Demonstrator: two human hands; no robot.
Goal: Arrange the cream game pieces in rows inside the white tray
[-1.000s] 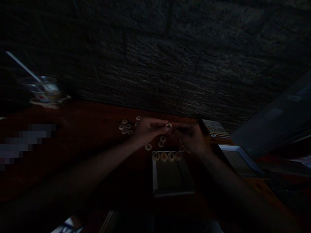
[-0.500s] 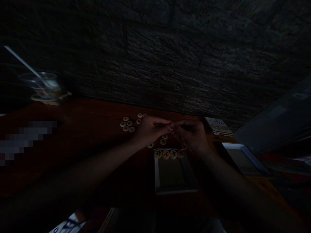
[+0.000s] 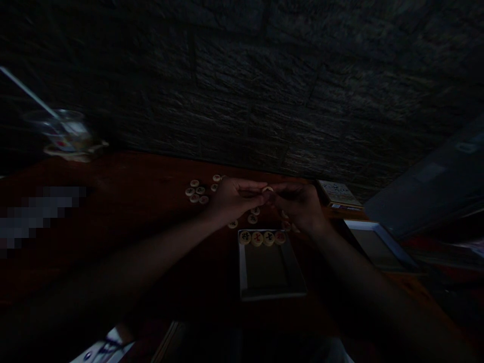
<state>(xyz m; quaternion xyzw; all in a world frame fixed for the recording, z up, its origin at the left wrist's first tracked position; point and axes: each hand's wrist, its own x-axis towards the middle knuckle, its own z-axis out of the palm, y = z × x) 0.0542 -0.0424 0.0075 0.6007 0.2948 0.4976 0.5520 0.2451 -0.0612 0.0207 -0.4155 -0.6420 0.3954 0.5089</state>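
My left hand [image 3: 234, 197] and my right hand [image 3: 298, 204] meet above the dark red table [image 3: 132, 201], fingertips pinched together on one round pale game piece [image 3: 267, 189]. Below them lies a shallow grey box [image 3: 269, 264] with a row of several marked round pieces [image 3: 262, 237] along its far edge. Loose pieces [image 3: 252, 218] lie under my hands. A cluster of several more pieces [image 3: 196, 192] sits on the table left of my left hand.
A clear cup with a straw [image 3: 62, 132] stands at the far left. A small printed box [image 3: 340, 194] and a second grey tray [image 3: 378, 247] lie to the right. A dark stone wall [image 3: 264, 91] rises behind the table.
Both hands stayed together over the pieces and rose slightly; the pinched piece shows again between the fingertips. The view shifted a little.
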